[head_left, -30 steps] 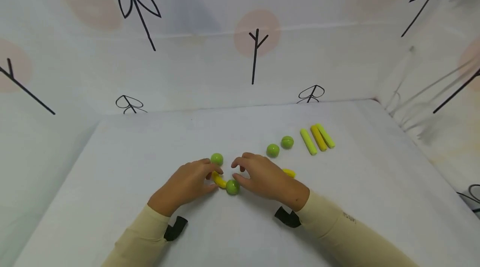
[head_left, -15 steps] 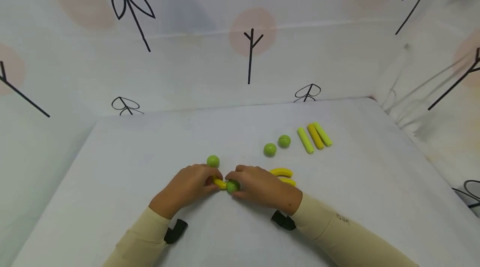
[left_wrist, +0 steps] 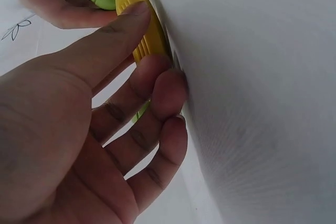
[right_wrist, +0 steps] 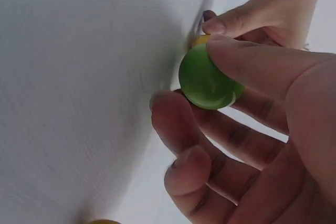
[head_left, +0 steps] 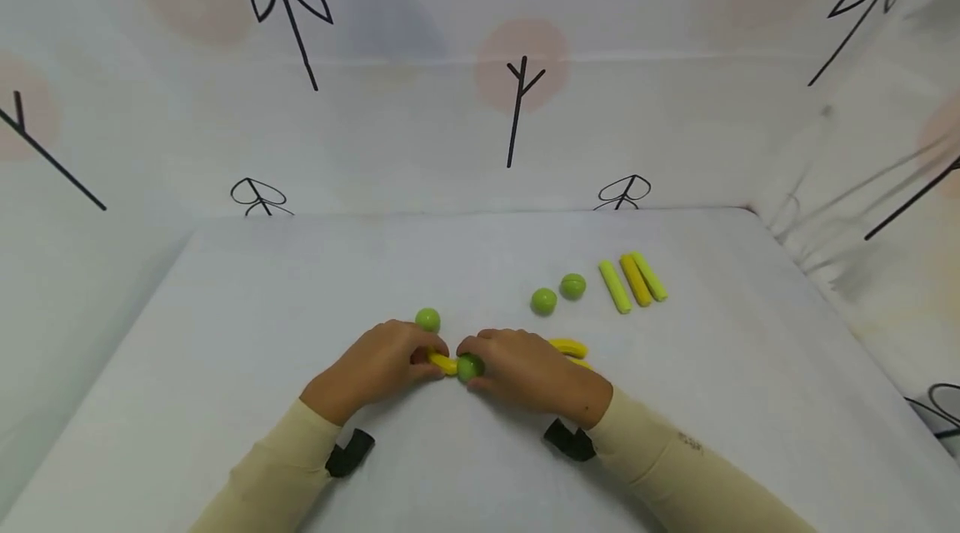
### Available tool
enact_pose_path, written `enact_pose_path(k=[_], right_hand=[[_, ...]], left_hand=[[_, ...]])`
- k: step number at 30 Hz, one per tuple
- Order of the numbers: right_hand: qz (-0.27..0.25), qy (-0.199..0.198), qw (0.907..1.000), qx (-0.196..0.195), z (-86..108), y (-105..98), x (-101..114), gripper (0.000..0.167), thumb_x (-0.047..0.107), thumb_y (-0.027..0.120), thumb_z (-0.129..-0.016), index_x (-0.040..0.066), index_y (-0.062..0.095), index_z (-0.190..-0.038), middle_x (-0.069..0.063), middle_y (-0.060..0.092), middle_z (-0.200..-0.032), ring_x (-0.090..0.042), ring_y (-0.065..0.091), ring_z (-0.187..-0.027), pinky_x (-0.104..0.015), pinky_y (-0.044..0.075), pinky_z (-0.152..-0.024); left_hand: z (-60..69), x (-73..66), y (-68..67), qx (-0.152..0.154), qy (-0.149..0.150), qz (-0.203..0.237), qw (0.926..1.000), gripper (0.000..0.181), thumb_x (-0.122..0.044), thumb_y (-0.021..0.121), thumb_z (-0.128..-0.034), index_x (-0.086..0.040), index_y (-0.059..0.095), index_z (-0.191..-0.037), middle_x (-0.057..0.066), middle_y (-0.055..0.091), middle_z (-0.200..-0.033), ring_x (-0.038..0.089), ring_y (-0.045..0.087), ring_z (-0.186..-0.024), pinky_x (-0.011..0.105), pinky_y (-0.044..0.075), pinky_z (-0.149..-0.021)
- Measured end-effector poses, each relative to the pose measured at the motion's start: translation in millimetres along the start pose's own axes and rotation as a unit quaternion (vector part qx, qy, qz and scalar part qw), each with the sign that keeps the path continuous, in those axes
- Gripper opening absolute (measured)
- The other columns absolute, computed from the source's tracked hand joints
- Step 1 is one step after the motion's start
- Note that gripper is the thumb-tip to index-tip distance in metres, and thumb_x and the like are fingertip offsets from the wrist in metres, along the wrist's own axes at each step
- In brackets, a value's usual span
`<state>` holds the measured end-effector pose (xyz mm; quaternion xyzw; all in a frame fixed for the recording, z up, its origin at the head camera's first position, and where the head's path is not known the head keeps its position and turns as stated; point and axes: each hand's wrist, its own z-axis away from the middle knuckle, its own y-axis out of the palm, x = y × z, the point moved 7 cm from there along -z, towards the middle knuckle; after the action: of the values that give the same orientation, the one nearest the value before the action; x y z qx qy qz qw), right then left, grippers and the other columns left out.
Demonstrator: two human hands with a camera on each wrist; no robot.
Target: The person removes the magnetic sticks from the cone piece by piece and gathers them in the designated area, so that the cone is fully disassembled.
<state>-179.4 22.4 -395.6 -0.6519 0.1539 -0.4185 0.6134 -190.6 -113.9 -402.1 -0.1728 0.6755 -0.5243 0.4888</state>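
My left hand (head_left: pixel 378 368) pinches a small yellow curved piece, like a toy banana (head_left: pixel 444 363), between thumb and fingers; the left wrist view shows its ridged side. Thumb and fingers of my right hand (head_left: pixel 531 373) hold a glossy green ball (right_wrist: pixel 203 80), which has a groove round it in the left wrist view. The ball and the end of the banana meet or nearly meet, low over the white tabletop. Just beyond my left fingers lies another green ball (head_left: pixel 427 319). Two more yellow bananas (head_left: pixel 568 348) lie behind my right hand, partly hidden by it.
Farther back on the white table (head_left: pixel 315 266) are two green balls (head_left: pixel 543 301). To their right lie two light green sticks (head_left: pixel 615 287) and a yellow stick (head_left: pixel 636 280) side by side. A white cloth wall (head_left: pixel 390 141) with line drawings borders the table.
My right hand came down and its fingers closed round the green ball. My left fingers tightened on the yellow banana. Since half a second ago both hands hold nearly still; the head view shifted slightly.
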Motion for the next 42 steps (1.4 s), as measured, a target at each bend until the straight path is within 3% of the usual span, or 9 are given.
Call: enact_pose_path(k=[3,9,14,20,29,36,42], right_hand=[[-0.035,0.002,0.9993,-0.007,0.9,-10,-4,0.037,0.025,0.075,-0.091,0.014,0.065,-0.125,0.004,0.069,-0.112,-0.009,0.062,-0.091,-0.029,0.053,-0.083],[-0.069,0.012,0.9953,-0.066,5.0,-50,-25,0.038,0.026,0.075,-0.091,0.014,0.065,-0.126,0.006,0.068,-0.107,-0.008,0.056,-0.071,-0.022,0.049,-0.064],[-0.027,0.036,0.9939,-0.101,2.3,-73,-54,0.04,0.026,0.075,-0.091,0.012,0.065,-0.127,0.002,0.068,-0.108,-0.016,0.062,-0.088,-0.028,0.053,-0.075],[0.008,0.071,0.9908,-0.115,-10.5,-84,-94,0.043,0.024,0.075,-0.091,0.005,0.064,-0.128,-0.009,0.063,-0.117,-0.027,0.06,-0.106,-0.04,0.054,-0.091],[0.036,0.108,0.9903,-0.079,-28.3,-83,-122,0.041,0.019,0.073,-0.092,0.005,0.063,-0.129,-0.01,0.067,-0.119,-0.029,0.058,-0.114,-0.046,0.05,-0.096],[0.039,0.123,0.9902,-0.053,-40.7,-75,-126,0.036,0.02,0.071,-0.094,0.007,0.063,-0.126,-0.008,0.069,-0.116,-0.026,0.06,-0.106,-0.044,0.05,-0.095],[0.051,0.124,0.9904,-0.035,-44.0,-73,-126,0.034,0.021,0.069,-0.095,0.007,0.064,-0.126,-0.009,0.07,-0.12,-0.026,0.062,-0.107,-0.047,0.048,-0.1]], left_hand=[[-2.5,0.3,0.2,0.008,-0.006,0.003,1.0,0.018,-0.021,0.082,-0.0829,-0.019,0.078,-0.1,-0.014,0.064,-0.078,0.004,0.051,-0.068,0.019,0.044,-0.064],[-2.4,2.3,1.2,0.014,-0.026,0.004,0.9996,0.02,-0.022,0.082,-0.083,-0.017,0.078,-0.102,-0.013,0.064,-0.077,0.004,0.052,-0.068,0.02,0.045,-0.064],[-2.0,2.4,1.2,0.015,-0.031,0.006,0.9994,0.02,-0.021,0.082,-0.0835,-0.016,0.078,-0.103,-0.011,0.067,-0.081,0.004,0.053,-0.07,0.021,0.046,-0.066],[-0.8,1.5,1.1,0.014,-0.033,0.003,0.9994,0.021,-0.021,0.081,-0.0836,-0.016,0.077,-0.104,-0.01,0.069,-0.085,0.004,0.053,-0.072,0.021,0.046,-0.065],[-0.8,-2.5,0.5,0.011,-0.015,-0.001,0.9998,0.022,-0.017,0.082,-0.0819,-0.014,0.077,-0.103,-0.01,0.069,-0.083,0.002,0.053,-0.071,0.02,0.046,-0.066],[1.0,-1.3,3.1,0.013,-0.017,0.001,0.9998,0.022,-0.018,0.082,-0.0818,-0.014,0.077,-0.103,-0.01,0.068,-0.081,0.002,0.052,-0.07,0.02,0.045,-0.064],[1.0,-1.3,1.2,0.004,-0.013,-0.004,0.9999,0.022,-0.02,0.082,-0.0824,-0.015,0.078,-0.104,-0.009,0.07,-0.087,0.002,0.054,-0.072,0.02,0.046,-0.065]])
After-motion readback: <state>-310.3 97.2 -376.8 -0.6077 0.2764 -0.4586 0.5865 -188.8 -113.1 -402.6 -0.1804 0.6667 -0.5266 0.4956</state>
